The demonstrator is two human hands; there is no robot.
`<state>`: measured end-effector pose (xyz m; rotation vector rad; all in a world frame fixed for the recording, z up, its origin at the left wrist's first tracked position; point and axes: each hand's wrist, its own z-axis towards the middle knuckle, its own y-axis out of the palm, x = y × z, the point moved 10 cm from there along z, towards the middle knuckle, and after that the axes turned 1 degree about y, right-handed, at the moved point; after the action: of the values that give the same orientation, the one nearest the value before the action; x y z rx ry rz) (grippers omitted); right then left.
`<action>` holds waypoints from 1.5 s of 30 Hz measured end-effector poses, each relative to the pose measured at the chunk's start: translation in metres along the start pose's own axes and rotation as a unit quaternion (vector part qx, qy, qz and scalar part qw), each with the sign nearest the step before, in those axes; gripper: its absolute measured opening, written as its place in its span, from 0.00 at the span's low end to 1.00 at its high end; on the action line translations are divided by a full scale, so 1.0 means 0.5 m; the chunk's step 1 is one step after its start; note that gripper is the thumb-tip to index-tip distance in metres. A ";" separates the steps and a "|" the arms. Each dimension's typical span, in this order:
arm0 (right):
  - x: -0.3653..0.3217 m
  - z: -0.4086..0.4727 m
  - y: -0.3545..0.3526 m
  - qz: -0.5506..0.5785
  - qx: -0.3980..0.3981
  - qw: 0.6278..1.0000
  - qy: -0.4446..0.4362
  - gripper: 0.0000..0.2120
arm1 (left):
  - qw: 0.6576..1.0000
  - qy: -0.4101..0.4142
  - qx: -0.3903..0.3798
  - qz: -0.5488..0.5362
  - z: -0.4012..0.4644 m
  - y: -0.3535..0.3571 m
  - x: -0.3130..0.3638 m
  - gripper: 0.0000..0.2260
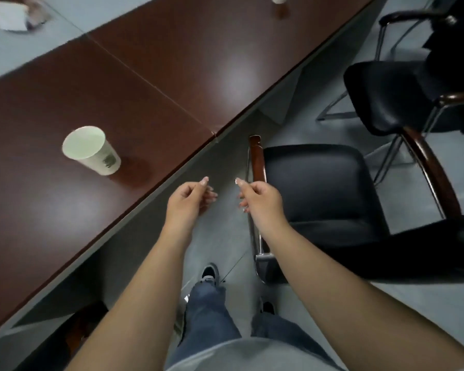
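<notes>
Both hands empty, fingers loosely curled. Left hand [189,195] hangs just off the surface [172,62] edge, right hand [260,196] beside the office chair [319,188] armrest. Paper cup [91,149] stands upright on the surface, mouth up, ahead and left of the left hand. Left hand is nearer, so likely a left-forward reach.

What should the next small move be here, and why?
Likely the left hand reaches left over the table edge to the cup. Both hands hang empty, fingers loosely curled, over the floor; the cup stands on the table, nearer the left hand than the right hand, which is by the chair.
</notes>
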<state>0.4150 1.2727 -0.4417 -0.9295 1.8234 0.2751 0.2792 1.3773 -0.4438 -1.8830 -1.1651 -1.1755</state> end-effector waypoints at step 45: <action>0.405 0.027 -0.130 -0.053 -0.107 0.941 0.318 0.36 | 0.941 -0.312 -0.120 0.044 -0.029 0.289 -0.346 0.15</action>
<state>0.4344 1.1418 -0.6087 -1.3781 2.3497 0.1078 0.3684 1.2440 -0.6028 -2.5800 -1.2720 -0.7018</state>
